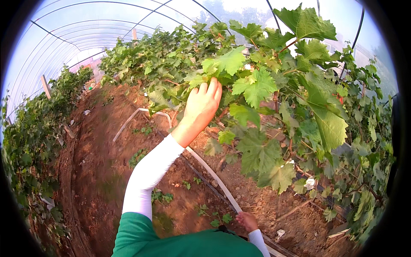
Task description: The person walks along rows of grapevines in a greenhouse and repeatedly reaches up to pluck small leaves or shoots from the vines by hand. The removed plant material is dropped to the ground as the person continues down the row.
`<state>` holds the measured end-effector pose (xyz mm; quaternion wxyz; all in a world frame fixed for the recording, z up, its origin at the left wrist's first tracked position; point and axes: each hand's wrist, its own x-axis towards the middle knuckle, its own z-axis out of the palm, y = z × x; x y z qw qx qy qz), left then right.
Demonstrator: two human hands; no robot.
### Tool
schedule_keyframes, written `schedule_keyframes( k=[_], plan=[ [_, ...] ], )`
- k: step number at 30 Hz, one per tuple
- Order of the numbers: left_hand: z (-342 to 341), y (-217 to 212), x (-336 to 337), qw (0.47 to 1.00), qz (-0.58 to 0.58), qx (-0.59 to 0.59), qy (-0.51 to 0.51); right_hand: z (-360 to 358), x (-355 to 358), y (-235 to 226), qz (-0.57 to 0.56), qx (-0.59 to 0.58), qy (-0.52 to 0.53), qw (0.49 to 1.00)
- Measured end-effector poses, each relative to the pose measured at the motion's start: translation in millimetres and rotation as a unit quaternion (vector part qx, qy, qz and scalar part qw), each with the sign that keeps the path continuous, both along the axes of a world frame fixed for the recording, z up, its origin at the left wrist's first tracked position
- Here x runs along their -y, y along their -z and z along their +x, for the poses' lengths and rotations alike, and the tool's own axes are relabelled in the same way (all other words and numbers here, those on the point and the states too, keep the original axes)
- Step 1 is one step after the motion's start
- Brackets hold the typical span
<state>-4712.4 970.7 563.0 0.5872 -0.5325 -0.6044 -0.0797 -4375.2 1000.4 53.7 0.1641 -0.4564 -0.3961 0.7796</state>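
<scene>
Handle broad, lobed green leaves (230, 62) gently with curled left hand (203, 103); cannot tell whether gripping, likewise for right hand (247, 221).

- The ground (100, 145) is bare reddish-brown soil, uneven and crumbly, with small clods scattered toward the right.
- Low green weeds (162, 197) grow from it in separate tufts.
- A thin dark line (203, 177), probably a hose, runs slantwise across the soil.
- A pale strip (216, 177) runs just beside it; whether it touches the soil throughout is unclear.
- A small white scrap (280, 233) lies at lower right.
</scene>
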Motion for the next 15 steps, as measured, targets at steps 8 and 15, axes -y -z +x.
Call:
schedule_keyframes(
  k=[8,15],
  plan=[
    [-20,9,23,0.998,0.049,0.024,-0.017,-8,9,6,-0.003,0.008,-0.018,1.000],
    [-36,20,43,0.988,0.076,0.120,0.063,-16,9,11,-0.002,0.015,-0.052,0.999]
  ],
)
